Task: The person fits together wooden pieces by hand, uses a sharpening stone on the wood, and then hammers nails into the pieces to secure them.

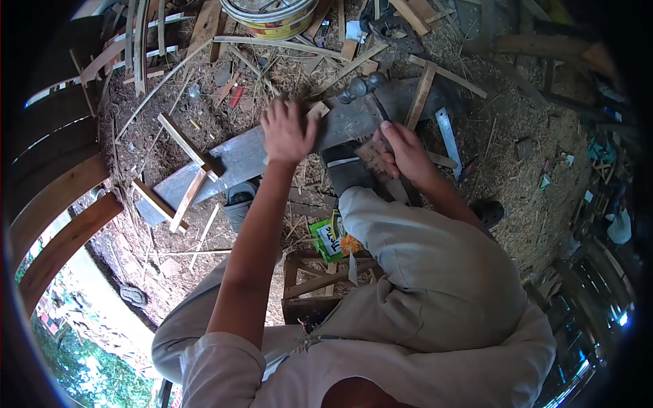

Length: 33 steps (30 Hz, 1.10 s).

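My left hand (289,129) lies with its fingers spread over a long grey plank (238,160) on the ground. Beside its thumb, the end of a small pale wood piece (318,110) shows; the rest is hidden by the hand. My right hand (406,149) is wrapped around the dark handle of a hammer (358,87). The hammer's rounded metal head hangs over the plank's far edge, to the right of my left hand. Under my right hand a dotted wooden block (376,160) sits against my dark shoe (347,173).
A joined wooden frame (187,187) rests across the plank's left end. A flat metal strip (449,139) lies to the right. A bucket (272,19) stands at the far side. Near my legs are a green packet (328,241) and a wooden crate (306,309). Wood scraps litter the ground.
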Available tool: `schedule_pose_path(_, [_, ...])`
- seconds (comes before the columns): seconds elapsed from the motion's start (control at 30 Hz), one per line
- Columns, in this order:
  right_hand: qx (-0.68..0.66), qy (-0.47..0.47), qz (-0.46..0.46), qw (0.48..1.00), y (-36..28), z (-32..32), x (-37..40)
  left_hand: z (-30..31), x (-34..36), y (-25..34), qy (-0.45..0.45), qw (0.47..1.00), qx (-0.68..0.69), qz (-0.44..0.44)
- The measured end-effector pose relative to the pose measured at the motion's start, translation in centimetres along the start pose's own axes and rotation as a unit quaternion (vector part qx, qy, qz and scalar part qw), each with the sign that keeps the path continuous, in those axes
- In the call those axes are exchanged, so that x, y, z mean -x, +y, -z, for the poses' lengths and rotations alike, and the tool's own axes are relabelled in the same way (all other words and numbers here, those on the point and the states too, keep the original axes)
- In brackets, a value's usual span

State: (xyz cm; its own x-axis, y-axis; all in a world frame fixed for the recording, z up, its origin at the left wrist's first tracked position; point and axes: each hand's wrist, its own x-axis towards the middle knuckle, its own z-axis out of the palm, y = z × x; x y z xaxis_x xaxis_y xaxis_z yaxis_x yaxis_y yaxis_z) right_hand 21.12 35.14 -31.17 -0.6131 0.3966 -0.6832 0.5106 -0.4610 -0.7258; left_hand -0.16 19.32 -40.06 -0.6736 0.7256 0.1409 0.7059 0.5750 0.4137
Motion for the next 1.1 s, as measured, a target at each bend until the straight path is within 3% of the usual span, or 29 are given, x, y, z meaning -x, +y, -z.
schedule_pose_path(0.07, [0.006,0.004,0.000,1.000,-1.0,-0.2,0.1,1.5,1.4,1.0,-0.042,0.994,0.016,-0.097])
schedule_pose_path(0.2, [0.013,0.023,0.019,0.999,-0.1,-0.4,0.0,0.8,3.4,0.6,-0.006,0.994,0.056,-0.098])
schedule_pose_path(0.33, [0.018,0.042,-0.009,0.999,-0.1,-0.6,0.8,0.5,3.1,1.0,-0.014,0.995,0.080,-0.055])
schedule_pose_path(0.43, [0.047,0.055,0.025,0.997,0.9,-0.6,1.1,0.6,2.0,1.8,-0.041,0.998,0.045,0.000])
schedule_pose_path(0.57, [0.073,0.061,0.024,0.995,2.1,-0.8,1.1,0.8,1.5,2.2,-0.068,0.997,0.012,-0.023])
schedule_pose_path(0.83, [0.104,0.063,0.045,0.992,4.6,-0.7,0.4,0.2,2.6,3.9,-0.106,0.992,-0.063,0.016])
schedule_pose_path(0.93, [0.122,0.070,0.065,0.988,5.0,-0.8,0.6,0.0,2.2,3.3,-0.131,0.990,-0.042,-0.020])
schedule_pose_path(1.03, [0.127,0.086,0.069,0.986,6.1,-0.7,0.7,0.7,1.4,3.0,-0.142,0.989,-0.030,0.005])
schedule_pose_path(1.07, [0.125,0.087,0.067,0.986,6.3,-0.6,0.8,0.2,1.3,3.0,-0.143,0.989,-0.029,0.005])
schedule_pose_path(1.1, [0.124,0.086,0.065,0.986,6.4,-0.6,0.9,-0.4,1.1,2.9,-0.076,0.997,-0.025,-0.001])
